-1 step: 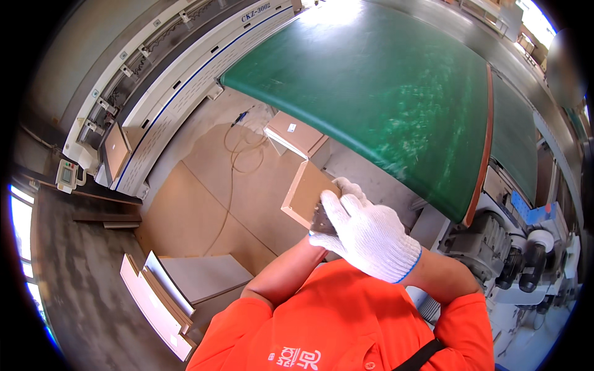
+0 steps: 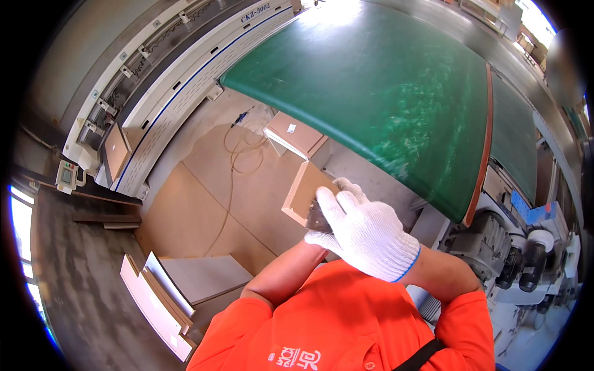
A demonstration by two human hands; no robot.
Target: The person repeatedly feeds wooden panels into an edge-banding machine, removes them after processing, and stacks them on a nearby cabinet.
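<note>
My right hand (image 2: 365,232), in a white knitted glove with a blue cuff edge, is closed on a dark flat piece (image 2: 318,217) with a worn, speckled surface. What kind of tool it is, I cannot make out. The dark piece lies against a tan board (image 2: 303,188) with a pale edge, held tilted in front of my chest. My left forearm (image 2: 284,272) reaches up behind the right glove. The glove and board hide the left hand's fingers, so its grip does not show.
A green conveyor belt (image 2: 371,86) lies ahead, with a stack of brown panels (image 2: 297,133) by its near edge. Boards (image 2: 158,309) lean at lower left. A thin hose (image 2: 232,179) trails over the floor. A long white machine (image 2: 185,93) stands left, motors (image 2: 489,247) right.
My right glove and the dark piece have shifted slightly left along the board. The board and my left forearm look almost unmoved.
</note>
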